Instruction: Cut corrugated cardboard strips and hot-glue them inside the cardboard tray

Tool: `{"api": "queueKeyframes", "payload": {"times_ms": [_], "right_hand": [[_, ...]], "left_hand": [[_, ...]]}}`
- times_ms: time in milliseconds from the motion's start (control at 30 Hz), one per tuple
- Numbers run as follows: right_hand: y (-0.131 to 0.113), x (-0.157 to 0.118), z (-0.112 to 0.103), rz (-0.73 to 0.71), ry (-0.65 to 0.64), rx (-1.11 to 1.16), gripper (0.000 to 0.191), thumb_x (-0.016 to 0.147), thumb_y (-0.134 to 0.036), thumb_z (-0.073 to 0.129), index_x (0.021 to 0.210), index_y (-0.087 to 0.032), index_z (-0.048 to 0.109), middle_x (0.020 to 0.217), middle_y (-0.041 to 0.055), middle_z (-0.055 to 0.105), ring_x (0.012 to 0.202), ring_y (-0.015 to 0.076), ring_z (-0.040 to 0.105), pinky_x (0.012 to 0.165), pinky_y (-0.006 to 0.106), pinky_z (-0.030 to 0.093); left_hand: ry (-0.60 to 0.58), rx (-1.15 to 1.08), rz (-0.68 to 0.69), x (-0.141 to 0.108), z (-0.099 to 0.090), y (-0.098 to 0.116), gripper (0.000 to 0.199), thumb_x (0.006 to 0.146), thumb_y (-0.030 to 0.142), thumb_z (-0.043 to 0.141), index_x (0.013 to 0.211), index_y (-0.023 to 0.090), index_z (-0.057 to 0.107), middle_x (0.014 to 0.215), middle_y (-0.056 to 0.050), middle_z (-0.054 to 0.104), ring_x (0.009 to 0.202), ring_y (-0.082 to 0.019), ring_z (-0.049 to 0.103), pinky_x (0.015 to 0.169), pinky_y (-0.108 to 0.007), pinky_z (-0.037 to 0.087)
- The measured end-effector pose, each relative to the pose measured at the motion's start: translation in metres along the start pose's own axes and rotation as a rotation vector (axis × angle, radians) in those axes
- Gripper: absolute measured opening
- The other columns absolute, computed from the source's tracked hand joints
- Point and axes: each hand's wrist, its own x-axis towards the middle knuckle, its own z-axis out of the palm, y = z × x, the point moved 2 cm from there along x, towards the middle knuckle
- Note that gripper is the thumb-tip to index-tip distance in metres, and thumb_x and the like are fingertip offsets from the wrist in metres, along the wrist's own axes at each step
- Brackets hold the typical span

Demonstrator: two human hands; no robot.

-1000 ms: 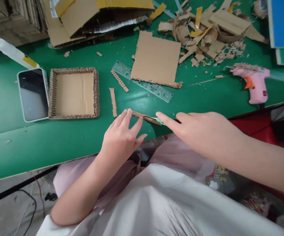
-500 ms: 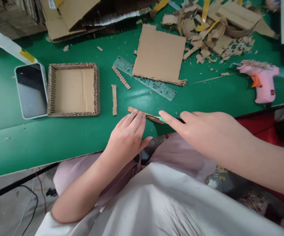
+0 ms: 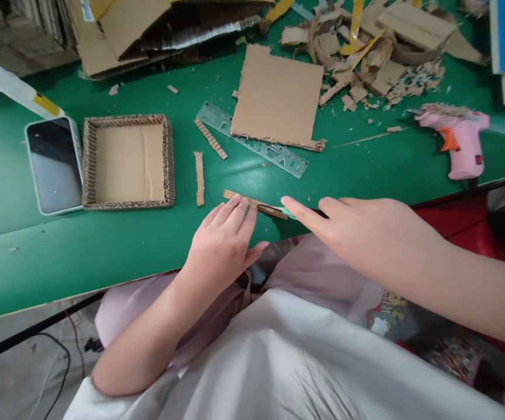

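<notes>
My left hand point(image 3: 224, 236) lies flat near the table's front edge. Its fingertips press down on a narrow cardboard strip point(image 3: 273, 212), while its thumb stands apart. Gripped in my right hand point(image 3: 344, 219) is a utility knife point(image 3: 288, 214) with a green part showing, its index finger stretched along the top. The thin blade rests against the strip, just right of my left fingertips. Most of the knife's handle is hidden under my right hand. Beyond my left hand lie two loose cardboard strips, one plain point(image 3: 199, 178) and one ribbed point(image 3: 211, 139).
A square cardboard tray point(image 3: 170, 160) stands at left beside a phone point(image 3: 55, 166). A clear ruler point(image 3: 279, 156) lies partly under a cardboard square point(image 3: 276, 96). Cardboard scraps point(image 3: 379, 52) are heaped at the back right, and a pink glue gun point(image 3: 465, 140) lies at right.
The view has shifted slightly, so the things on the table appear a little further left. My hands, the knife and the strip keep nearly the same arrangement.
</notes>
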Motion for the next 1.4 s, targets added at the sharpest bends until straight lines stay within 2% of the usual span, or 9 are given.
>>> {"api": "queueKeyframes", "payload": {"times_ms": [333, 600, 867, 1100, 1400], "right_hand": [[-0.001, 0.0, -0.001, 0.008, 0.011, -0.004, 0.066, 0.074, 0.001, 0.036, 0.136, -0.022, 0.039, 0.063, 0.003, 0.057, 0.052, 0.0125, 0.049, 0.045, 0.024, 0.014], [-0.002, -0.001, 0.001, 0.002, -0.039, 0.003, 0.065, 0.077, -0.001, 0.036, 0.138, -0.021, 0.035, 0.066, 0.0039, 0.057, 0.055, 0.0134, 0.053, 0.046, 0.024, 0.014], [0.003, -0.007, 0.0, 0.011, -0.025, -0.003, 0.065, 0.074, 0.001, 0.037, 0.135, -0.022, 0.04, 0.062, 0.0023, 0.056, 0.052, 0.0123, 0.048, 0.046, 0.024, 0.015], [0.001, -0.003, 0.0, -0.027, 0.008, -0.007, 0.062, 0.074, -0.001, 0.038, 0.134, -0.018, 0.042, 0.061, 0.0027, 0.056, 0.052, 0.0122, 0.048, 0.046, 0.024, 0.017], [0.005, -0.01, -0.002, -0.005, -0.023, 0.016, 0.062, 0.074, 0.0, 0.039, 0.132, -0.02, 0.044, 0.058, 0.0008, 0.053, 0.049, 0.0119, 0.044, 0.047, 0.025, 0.014]], "left_hand": [[-0.045, 0.001, -0.018, 0.001, -0.002, 0.002, 0.049, 0.081, 0.039, 0.056, 0.117, 0.008, 0.055, 0.119, -0.019, 0.058, 0.117, -0.031, 0.052, 0.096, -0.041, 0.046], [-0.041, 0.013, -0.013, 0.001, 0.0, 0.004, 0.046, 0.081, 0.041, 0.055, 0.116, 0.011, 0.057, 0.119, -0.02, 0.057, 0.116, -0.032, 0.051, 0.092, -0.042, 0.047], [-0.054, 0.016, -0.022, 0.002, -0.001, 0.005, 0.046, 0.08, 0.04, 0.057, 0.117, 0.012, 0.056, 0.117, -0.02, 0.057, 0.116, -0.032, 0.051, 0.092, -0.042, 0.048], [-0.075, 0.003, -0.034, 0.004, -0.001, 0.006, 0.05, 0.081, 0.047, 0.053, 0.118, 0.013, 0.055, 0.118, -0.02, 0.055, 0.118, -0.033, 0.05, 0.092, -0.044, 0.047], [-0.1, -0.006, -0.046, 0.004, -0.002, 0.006, 0.05, 0.082, 0.045, 0.053, 0.122, 0.014, 0.052, 0.12, -0.021, 0.055, 0.119, -0.033, 0.049, 0.091, -0.045, 0.047]]}}
